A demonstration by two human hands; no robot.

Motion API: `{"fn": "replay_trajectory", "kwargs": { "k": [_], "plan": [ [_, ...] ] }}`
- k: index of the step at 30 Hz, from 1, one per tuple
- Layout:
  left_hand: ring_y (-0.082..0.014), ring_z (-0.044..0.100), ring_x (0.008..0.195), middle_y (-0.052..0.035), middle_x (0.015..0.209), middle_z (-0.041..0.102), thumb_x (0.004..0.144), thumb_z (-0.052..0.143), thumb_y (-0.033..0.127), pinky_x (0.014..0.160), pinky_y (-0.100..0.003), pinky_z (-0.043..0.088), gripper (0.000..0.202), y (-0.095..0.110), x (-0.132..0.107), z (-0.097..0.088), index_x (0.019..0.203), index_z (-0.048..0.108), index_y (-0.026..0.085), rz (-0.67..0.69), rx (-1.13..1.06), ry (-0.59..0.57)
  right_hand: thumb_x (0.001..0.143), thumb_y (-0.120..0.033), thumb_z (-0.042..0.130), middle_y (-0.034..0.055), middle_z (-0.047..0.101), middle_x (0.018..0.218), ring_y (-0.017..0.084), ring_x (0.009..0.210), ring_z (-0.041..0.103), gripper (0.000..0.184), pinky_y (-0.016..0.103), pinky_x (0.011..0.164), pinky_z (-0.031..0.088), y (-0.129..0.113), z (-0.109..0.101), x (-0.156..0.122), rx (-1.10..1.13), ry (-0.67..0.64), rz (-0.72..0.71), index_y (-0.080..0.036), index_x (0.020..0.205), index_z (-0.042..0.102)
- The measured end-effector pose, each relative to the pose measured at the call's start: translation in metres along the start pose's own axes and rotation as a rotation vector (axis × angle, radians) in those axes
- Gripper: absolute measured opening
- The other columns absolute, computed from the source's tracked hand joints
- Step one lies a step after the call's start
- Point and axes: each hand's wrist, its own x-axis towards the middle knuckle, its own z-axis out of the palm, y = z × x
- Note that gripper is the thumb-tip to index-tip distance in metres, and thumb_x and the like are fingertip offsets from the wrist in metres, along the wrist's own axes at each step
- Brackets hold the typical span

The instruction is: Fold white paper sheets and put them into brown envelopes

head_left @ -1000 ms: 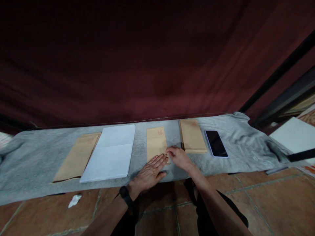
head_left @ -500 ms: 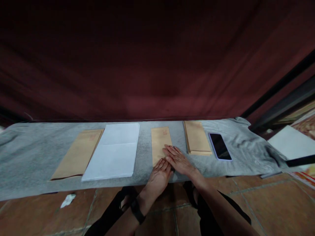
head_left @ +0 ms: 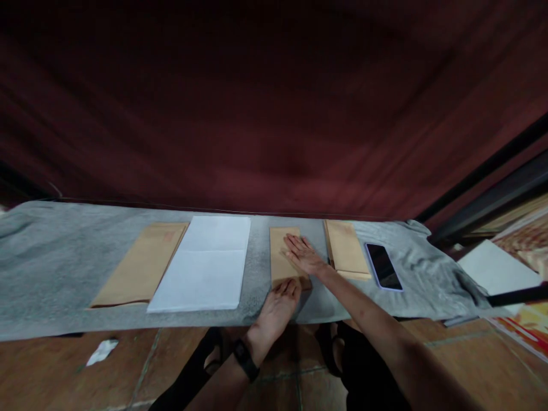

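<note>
A small brown envelope [head_left: 280, 257] lies lengthwise on the grey cloth [head_left: 51, 257] in front of me. My right hand [head_left: 303, 254] lies flat on its far half, fingers stretched out and together. My left hand [head_left: 280, 308], with a black watch on the wrist, rests open at the envelope's near edge, fingertips touching it. Neither hand grips anything.
A stack of brown envelopes [head_left: 346, 250] and a dark phone [head_left: 383, 265] lie to the right. White sheets [head_left: 205, 262] and a larger brown envelope [head_left: 143, 262] lie to the left. A dark red curtain hangs behind. A paper scrap [head_left: 101, 351] is on the tiled floor.
My right hand has slid away from me along the envelope to its far half. My left hand has drawn back to the near edge. The view has shifted slightly.
</note>
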Motion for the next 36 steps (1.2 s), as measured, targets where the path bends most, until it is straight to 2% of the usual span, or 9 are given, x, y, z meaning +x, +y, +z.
{"fn": "replay_trajectory", "kwargs": {
  "k": [6,11,17,22,28,36],
  "plan": [
    [-0.0243,0.055,0.133,-0.0143,0.143,0.058,0.09,0.033,0.0,0.106,-0.041,0.049,0.051,-0.001,0.0,0.007,0.133,0.055,0.017,-0.018,-0.038,-0.048,0.106,-0.044,0.028,0.0107,0.025,0.165,0.019,0.154,0.019,0.061,0.042,0.127,0.012,0.0,0.004,0.037,-0.013,0.051,-0.072,-0.012,0.157,0.03],
    [-0.0231,0.054,0.134,-0.0124,0.144,0.057,0.09,0.032,-0.001,0.109,-0.041,0.048,0.051,-0.002,-0.003,0.007,0.131,0.055,0.018,0.006,-0.008,-0.029,0.106,-0.044,0.03,0.007,0.027,0.165,0.02,0.153,0.02,0.059,0.043,0.128,0.011,-0.005,0.009,0.041,0.004,0.024,-0.178,-0.016,0.158,0.03],
    [-0.0209,0.057,0.129,-0.0123,0.139,0.06,0.091,0.037,-0.001,0.11,-0.036,0.045,0.047,-0.001,-0.005,0.001,0.133,0.052,0.013,0.02,0.069,-0.022,0.106,-0.043,0.032,0.0046,0.023,0.166,0.02,0.154,0.019,0.058,0.047,0.128,0.007,-0.015,0.015,0.019,-0.007,-0.037,-0.282,-0.022,0.16,0.024],
    [-0.0219,0.06,0.122,-0.0106,0.128,0.065,0.092,0.044,0.001,0.105,-0.036,0.048,0.038,0.001,-0.007,-0.006,0.124,0.059,0.015,0.008,0.047,-0.03,0.107,-0.04,0.034,0.0031,0.022,0.166,0.018,0.154,0.017,0.057,0.044,0.129,0.007,-0.022,0.018,-0.003,0.071,-0.072,-0.382,-0.025,0.16,0.021],
    [-0.0221,0.063,0.115,-0.0104,0.123,0.068,0.091,0.047,0.001,0.101,-0.036,0.05,0.033,-0.001,-0.012,-0.006,0.117,0.063,0.015,-0.002,0.047,-0.037,0.108,-0.04,0.03,0.0019,0.029,0.165,0.015,0.154,0.019,0.051,0.043,0.129,0.008,-0.028,0.017,-0.028,0.243,-0.142,-0.382,-0.026,0.157,0.031],
    [-0.0231,0.062,0.119,-0.0132,0.128,0.067,0.091,0.046,0.001,0.101,-0.038,0.049,0.037,-0.004,-0.02,-0.001,0.122,0.061,0.014,0.022,0.073,-0.012,0.109,-0.043,0.028,-0.0028,0.044,0.158,0.013,0.149,0.031,0.045,0.044,0.128,0.013,-0.032,0.009,-0.06,0.522,-0.212,-0.37,-0.034,0.149,0.045]
  ]
}}
